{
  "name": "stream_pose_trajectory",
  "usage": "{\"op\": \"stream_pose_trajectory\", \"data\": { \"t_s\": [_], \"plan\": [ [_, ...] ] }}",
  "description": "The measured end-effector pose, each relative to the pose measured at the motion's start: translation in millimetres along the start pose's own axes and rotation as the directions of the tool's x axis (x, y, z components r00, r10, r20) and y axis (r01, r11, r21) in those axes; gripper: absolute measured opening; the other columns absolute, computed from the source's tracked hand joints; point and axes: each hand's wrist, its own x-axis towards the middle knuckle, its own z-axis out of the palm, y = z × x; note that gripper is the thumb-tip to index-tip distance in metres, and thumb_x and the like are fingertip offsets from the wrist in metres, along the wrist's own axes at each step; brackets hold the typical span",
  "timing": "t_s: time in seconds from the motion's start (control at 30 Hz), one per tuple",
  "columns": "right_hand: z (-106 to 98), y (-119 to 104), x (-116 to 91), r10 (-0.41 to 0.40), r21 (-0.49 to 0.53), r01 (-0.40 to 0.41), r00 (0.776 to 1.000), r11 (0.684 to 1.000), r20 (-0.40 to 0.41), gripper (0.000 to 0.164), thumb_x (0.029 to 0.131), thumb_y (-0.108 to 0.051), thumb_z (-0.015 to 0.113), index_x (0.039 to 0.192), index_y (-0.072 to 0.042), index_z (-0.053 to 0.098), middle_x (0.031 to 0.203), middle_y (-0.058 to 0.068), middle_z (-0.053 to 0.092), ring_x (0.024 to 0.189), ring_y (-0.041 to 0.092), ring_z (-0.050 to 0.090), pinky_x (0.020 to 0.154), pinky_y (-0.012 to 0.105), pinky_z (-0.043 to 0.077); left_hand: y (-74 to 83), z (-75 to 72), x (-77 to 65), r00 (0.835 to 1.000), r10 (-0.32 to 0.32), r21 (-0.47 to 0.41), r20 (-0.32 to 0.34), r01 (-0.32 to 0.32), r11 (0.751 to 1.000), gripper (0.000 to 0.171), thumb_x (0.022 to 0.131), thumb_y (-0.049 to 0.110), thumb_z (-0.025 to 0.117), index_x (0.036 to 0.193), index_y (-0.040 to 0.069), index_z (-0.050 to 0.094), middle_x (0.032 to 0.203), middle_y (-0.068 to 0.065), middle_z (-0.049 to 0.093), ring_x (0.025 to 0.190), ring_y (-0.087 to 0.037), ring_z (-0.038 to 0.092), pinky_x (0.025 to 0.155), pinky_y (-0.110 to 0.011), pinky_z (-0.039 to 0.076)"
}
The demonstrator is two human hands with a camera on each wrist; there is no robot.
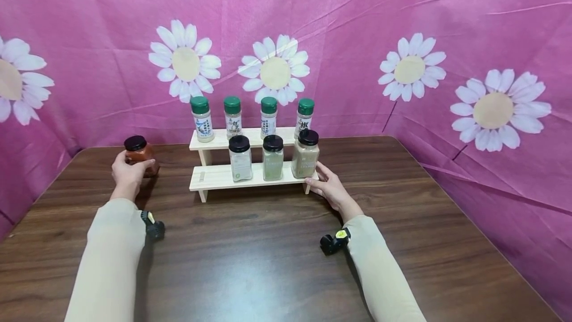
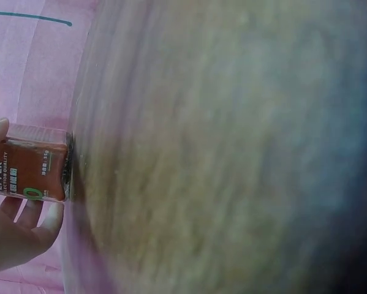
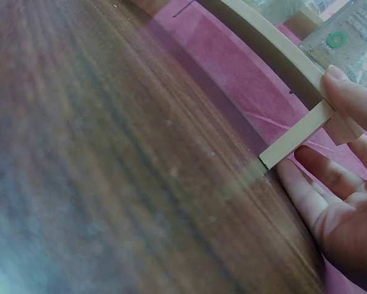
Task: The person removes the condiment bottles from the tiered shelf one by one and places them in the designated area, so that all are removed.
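Note:
At the left of the table, my left hand (image 1: pixel 128 173) grips a spice jar (image 1: pixel 142 154) with a black lid and red-brown contents. Its label in the left wrist view reads partly "SWEE" and "PEPPER"; whether the jar (image 2: pixel 33 165) touches the table I cannot tell. A two-tier wooden spice rack (image 1: pixel 219 178) stands in the middle. My right hand (image 1: pixel 329 189) holds the right end of its lower tier, thumb on the board's edge and fingers beside and under it, by the rack's leg (image 3: pixel 296 136).
Three black-lidded jars, pale (image 1: pixel 241 164), green (image 1: pixel 273 163) and beige (image 1: pixel 306 159), stand on the lower tier, right of its bare left end. Several green-capped shakers (image 1: pixel 233 122) line the upper tier. A pink flowered cloth (image 1: pixel 339 24) hangs behind the brown table (image 1: pixel 250 262).

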Motion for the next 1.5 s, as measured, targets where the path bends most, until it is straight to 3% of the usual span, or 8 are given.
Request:
{"op": "stream_pose_trajectory", "data": {
  "t_s": [0.3,0.63,0.77,1.07,1.5],
  "plan": [
    [0.1,0.7,1.6,0.001,-0.010,-0.001,1.000,1.000,0.001,0.066,0.081,0.005,0.054,0.137,-0.008,0.021,0.132,0.022,0.029,0.101,0.022,0.049,0.084,0.035,0.041,-0.7,-5.5,7.4,0.999,-0.041,-0.008,0.011,0.041,0.999,0.063,0.075,0.015,0.063,0.131,0.009,0.034,0.121,-0.008,0.039,0.110,-0.019,0.034,0.090,-0.025,0.032],
    [-1.4,1.0,1.1,0.001,-0.020,-0.001,1.000,1.000,-0.004,0.066,0.081,0.004,0.055,0.137,-0.008,0.020,0.132,0.022,0.029,0.101,0.021,0.048,0.083,0.034,0.041,2.5,-9.5,6.1,0.999,-0.007,0.045,0.034,0.006,0.999,0.064,0.077,0.016,0.060,0.132,0.005,0.030,0.128,-0.016,0.036,0.116,-0.027,0.030,0.096,-0.034,0.026],
    [-1.5,1.0,0.7,0.002,-0.017,-0.002,1.000,1.000,-0.005,0.066,0.081,0.005,0.053,0.137,-0.008,0.020,0.132,0.023,0.029,0.100,0.021,0.049,0.083,0.034,0.041,2.9,-10.5,6.9,0.999,-0.021,0.052,0.045,0.019,0.998,0.065,0.078,0.018,0.060,0.134,0.007,0.027,0.131,-0.015,0.033,0.118,-0.028,0.027,0.096,-0.035,0.025],
    [-0.6,1.8,1.6,0.006,0.013,-0.006,1.000,1.000,-0.016,0.066,0.081,0.009,0.051,0.136,-0.007,0.020,0.130,0.025,0.030,0.093,0.020,0.053,0.083,0.035,0.041,3.2,-13.2,6.8,0.999,-0.035,0.064,-0.013,0.036,0.997,0.062,0.078,0.021,0.059,0.132,0.006,0.031,0.130,-0.014,0.036,0.117,-0.027,0.028,0.097,-0.033,0.023],
    [-1.1,2.2,1.8,0.003,0.004,-0.003,1.000,1.000,-0.001,0.068,0.080,0.007,0.053,0.137,-0.007,0.018,0.132,0.023,0.029,0.098,0.021,0.050,0.084,0.035,0.041,3.4,-13.1,6.1,0.997,-0.046,0.061,-0.068,0.050,0.997,0.061,0.076,0.022,0.059,0.130,0.005,0.035,0.127,-0.015,0.039,0.117,-0.027,0.030,0.097,-0.033,0.023]
  ]
}}
